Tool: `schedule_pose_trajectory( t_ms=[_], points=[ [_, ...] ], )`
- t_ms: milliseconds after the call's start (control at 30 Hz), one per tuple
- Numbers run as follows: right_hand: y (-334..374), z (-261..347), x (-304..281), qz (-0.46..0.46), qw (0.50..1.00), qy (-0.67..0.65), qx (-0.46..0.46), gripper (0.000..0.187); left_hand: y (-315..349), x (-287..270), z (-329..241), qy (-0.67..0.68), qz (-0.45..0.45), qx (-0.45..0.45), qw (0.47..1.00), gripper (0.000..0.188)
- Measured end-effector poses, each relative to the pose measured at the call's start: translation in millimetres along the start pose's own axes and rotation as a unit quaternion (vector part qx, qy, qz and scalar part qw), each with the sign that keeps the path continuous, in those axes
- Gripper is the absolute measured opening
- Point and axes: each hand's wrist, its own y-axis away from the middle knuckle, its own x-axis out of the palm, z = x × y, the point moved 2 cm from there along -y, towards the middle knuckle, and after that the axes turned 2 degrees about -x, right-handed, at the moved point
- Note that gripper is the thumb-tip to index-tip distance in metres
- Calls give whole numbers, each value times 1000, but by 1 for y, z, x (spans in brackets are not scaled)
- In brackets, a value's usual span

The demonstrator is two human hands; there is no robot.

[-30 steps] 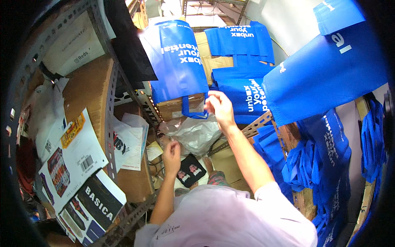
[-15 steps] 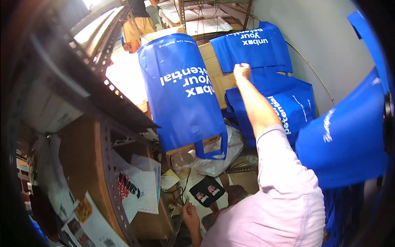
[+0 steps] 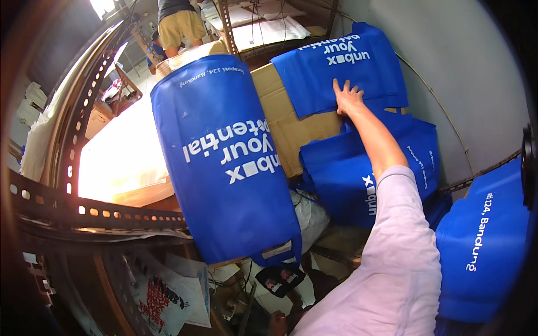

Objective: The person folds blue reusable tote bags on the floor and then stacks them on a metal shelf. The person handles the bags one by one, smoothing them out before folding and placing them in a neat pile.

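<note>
My right hand (image 3: 348,99), fingers spread, is at the near edge of a blue fabric bag (image 3: 381,59) that lies flat at the back right; whether it presses on the cloth I cannot tell. Just below my right forearm is another pile of blue bags (image 3: 336,162). A large blue bag (image 3: 216,123) with white lettering lies left of them, its handle hanging at the near end. My left hand (image 3: 278,323) is low at the bottom edge, dim and partly cut off, near a small black cloth item (image 3: 280,278) with printed pictures.
Brown cardboard (image 3: 283,120) lies under the bags. More blue bags (image 3: 485,241) hang at the right, beside a grey wall (image 3: 448,67). A perforated metal rack (image 3: 129,215) stands at the left over printed sheets (image 3: 162,297). A person in yellow shorts (image 3: 180,28) stands at the back.
My right hand has opened from a closed shape at the bag's edge and lies slightly further right. The view has shifted; my left hand now sits lower in it.
</note>
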Motion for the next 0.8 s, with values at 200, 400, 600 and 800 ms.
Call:
schedule_pose_trajectory(
  t_ms=[200,400,600,800],
  points=[
    [-21,16,15,-11,997,63,31,104,-25,-16,-22,101,-30,-31,994,28],
    [-41,6,47,-195,977,79,-46,38,-28,-7,-16,113,-29,-14,993,30],
    [-45,-23,-3,-174,959,-219,44,24,-12,-2,-2,0,-34,15,999,23],
    [-75,-76,-92,-292,901,-322,-13,41,-12,-6,-4,166,-24,-79,983,24]
  ],
)
